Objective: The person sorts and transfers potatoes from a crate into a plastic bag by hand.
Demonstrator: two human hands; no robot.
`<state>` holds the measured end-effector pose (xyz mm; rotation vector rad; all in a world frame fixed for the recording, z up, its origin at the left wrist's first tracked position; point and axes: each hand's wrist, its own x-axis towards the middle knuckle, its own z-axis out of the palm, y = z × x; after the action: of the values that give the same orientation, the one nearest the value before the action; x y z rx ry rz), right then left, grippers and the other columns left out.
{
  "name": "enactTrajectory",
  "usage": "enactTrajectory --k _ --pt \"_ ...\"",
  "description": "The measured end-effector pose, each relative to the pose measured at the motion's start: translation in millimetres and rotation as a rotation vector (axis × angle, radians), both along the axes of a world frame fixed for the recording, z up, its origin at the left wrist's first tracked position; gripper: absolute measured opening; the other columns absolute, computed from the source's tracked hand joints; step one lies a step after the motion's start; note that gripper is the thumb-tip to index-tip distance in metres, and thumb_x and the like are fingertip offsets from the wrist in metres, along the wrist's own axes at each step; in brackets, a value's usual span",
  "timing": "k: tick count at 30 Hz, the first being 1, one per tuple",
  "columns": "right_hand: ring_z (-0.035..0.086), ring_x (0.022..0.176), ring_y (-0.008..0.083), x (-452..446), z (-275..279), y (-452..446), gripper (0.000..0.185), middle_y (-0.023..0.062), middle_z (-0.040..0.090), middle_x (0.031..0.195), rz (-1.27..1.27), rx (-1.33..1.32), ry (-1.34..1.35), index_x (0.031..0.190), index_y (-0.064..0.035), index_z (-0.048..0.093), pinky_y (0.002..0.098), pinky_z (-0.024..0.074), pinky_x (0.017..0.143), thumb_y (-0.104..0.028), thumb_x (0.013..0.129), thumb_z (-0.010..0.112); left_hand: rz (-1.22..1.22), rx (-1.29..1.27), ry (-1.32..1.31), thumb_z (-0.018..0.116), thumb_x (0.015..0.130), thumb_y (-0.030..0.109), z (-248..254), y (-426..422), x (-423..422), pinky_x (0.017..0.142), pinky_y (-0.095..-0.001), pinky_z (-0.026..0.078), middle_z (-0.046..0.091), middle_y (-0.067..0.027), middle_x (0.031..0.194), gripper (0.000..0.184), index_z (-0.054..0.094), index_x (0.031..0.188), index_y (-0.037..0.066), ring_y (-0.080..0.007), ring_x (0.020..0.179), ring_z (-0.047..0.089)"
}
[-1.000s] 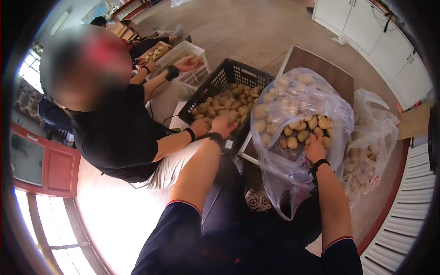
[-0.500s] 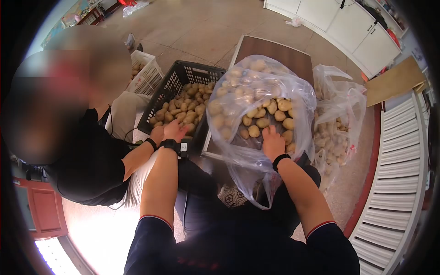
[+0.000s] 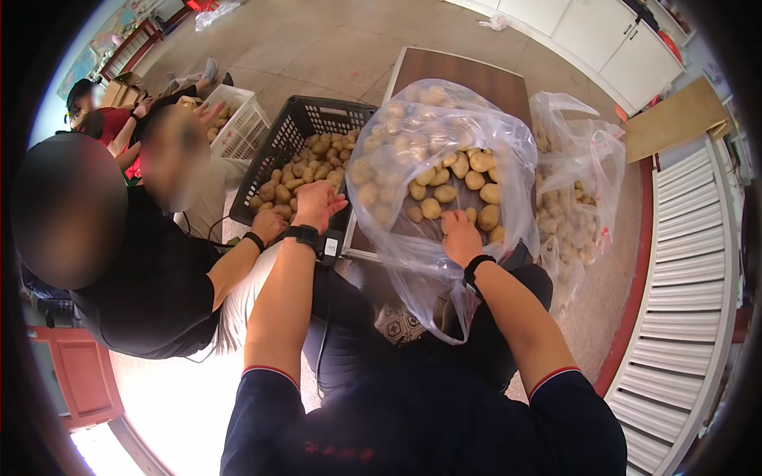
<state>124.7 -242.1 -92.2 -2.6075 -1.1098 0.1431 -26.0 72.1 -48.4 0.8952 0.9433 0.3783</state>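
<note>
My left hand [image 3: 319, 205] is over the near right corner of a black plastic crate [image 3: 278, 147] of potatoes [image 3: 317, 159]. Its fingers point right, slightly apart, and no potato shows in them. At the mouth of a large clear plastic bag [image 3: 520, 159], my right hand [image 3: 460, 239] is low among loose potatoes [image 3: 475, 181]. Its fingers curl down around a potato, mostly hidden by the hand. Each wrist has a black band; the left one also carries a small device.
Beside me on the left, a person's hand [image 3: 268, 226] reaches to the crate's near edge. Beyond are a white crate [image 3: 242, 135] with potatoes and more people. The bag lies on a brown board [image 3: 452, 67]. Another potato bag [image 3: 567, 214] and a white slatted rack [image 3: 675, 293] are to the right.
My left hand has lifted off the crate's potatoes and shifted towards the bag. My right hand has drawn slightly nearer to me within the bag mouth. The view has tilted, revealing more people at left.
</note>
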Motion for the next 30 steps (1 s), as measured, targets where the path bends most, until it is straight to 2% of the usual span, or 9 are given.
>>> enactTrajectory --k 6,9,11,16,19,22,24,26,30 --pt "0.057 0.105 0.0376 4 -1 5 0.054 0.0175 0.053 0.119 0.004 0.292 0.201 0.124 -0.0104 0.05 0.0452 0.0477 0.087 -0.01 0.072 0.067 -0.149 0.013 -0.017 0.059 0.091 0.019 21 -28 11 0.065 -0.0343 0.055 0.057 -0.0088 0.094 0.023 0.052 0.106 0.003 -0.0234 0.078 0.061" --pt "0.061 0.1 0.028 3 1 22 0.059 0.0173 0.057 0.114 -0.088 0.407 0.577 0.129 -0.0085 0.047 0.0389 0.0498 0.08 -0.01 0.073 0.067 -0.306 0.049 0.003 0.059 0.091 0.024 22 -34 15 0.063 -0.033 0.053 0.059 -0.0093 0.098 0.028 0.052 0.111 0.005 -0.0225 0.076 0.062" --pt "0.06 0.094 0.0176 -6 31 36 0.061 0.0145 0.058 0.111 -0.172 0.598 1.233 0.132 -0.0044 0.044 0.0308 0.0495 0.074 -0.011 0.076 0.069 -0.384 0.086 0.028 0.059 0.092 0.027 27 -42 17 0.063 -0.0323 0.052 0.06 -0.0097 0.101 0.031 0.052 0.114 0.005 -0.022 0.075 0.063" --pt "0.061 0.084 0.0142 -37 65 70 0.055 0.0111 0.058 0.114 -0.053 0.812 1.291 0.132 0.0003 0.046 0.027 0.05 0.07 -0.009 0.082 0.067 -0.662 -0.023 0.062 0.051 0.095 0.042 54 -67 22 0.057 -0.0276 0.047 0.063 -0.0084 0.102 0.041 0.053 0.117 0.008 -0.0187 0.072 0.063" --pt "0.059 0.083 0.0101 -42 68 82 0.051 0.007 0.06 0.108 0.091 0.847 1.212 0.131 -0.0022 0.049 0.0254 0.0483 0.068 -0.005 0.084 0.068 -0.789 -0.093 -0.106 0.05 0.096 0.042 60 -72 21 0.054 -0.0269 0.045 0.064 -0.0046 0.091 0.034 0.058 0.11 0.012 -0.0158 0.073 0.062" --pt "0.061 0.069 0.0113 -30 60 82 0.039 0.0055 0.063 0.077 0.116 0.679 0.807 0.119 -0.0026 0.056 0.0268 0.0482 0.062 -0.011 0.082 0.067 -0.664 -0.006 -0.087 0.054 0.094 0.036 25 -58 22 0.054 -0.0274 0.045 0.063 -0.0034 0.086 0.027 0.06 0.104 0.013 -0.0154 0.071 0.06" --pt "0.062 0.072 0.0174 -16 43 80 0.035 0.011 0.063 0.09 0.136 0.652 0.434 0.112 -0.0012 0.059 0.0306 0.05 0.066 -0.012 0.08 0.068 -0.597 -0.012 -0.075 0.055 0.094 0.034 26 -52 19 0.055 -0.0283 0.046 0.063 -0.0034 0.088 0.024 0.06 0.103 0.012 -0.0151 0.071 0.059" --pt "0.059 0.098 0.0344 2 22 70 0.038 0.0178 0.06 0.104 0.166 0.511 0.087 0.111 -0.0042 0.057 0.0443 0.0469 0.085 -0.016 0.077 0.069 -0.544 -0.017 -0.075 0.057 0.093 0.031 23 -42 21 0.056 -0.0293 0.047 0.062 -0.0034 0.09 0.021 0.061 0.102 0.012 -0.0149 0.071 0.059" --pt "0.046 0.119 0.0374 12 40 50 0.049 0.0169 0.052 0.122 0.134 0.13 0.006 0.119 -0.0091 0.055 0.0488 0.0397 0.098 -0.023 0.075 0.071 -0.366 0.177 -0.005 0.055 0.093 0.03 5 -29 14 0.05 -0.0301 0.05 0.06 -0.0058 0.086 0.024 0.055 0.108 0.011 -0.019 0.062 0.062"
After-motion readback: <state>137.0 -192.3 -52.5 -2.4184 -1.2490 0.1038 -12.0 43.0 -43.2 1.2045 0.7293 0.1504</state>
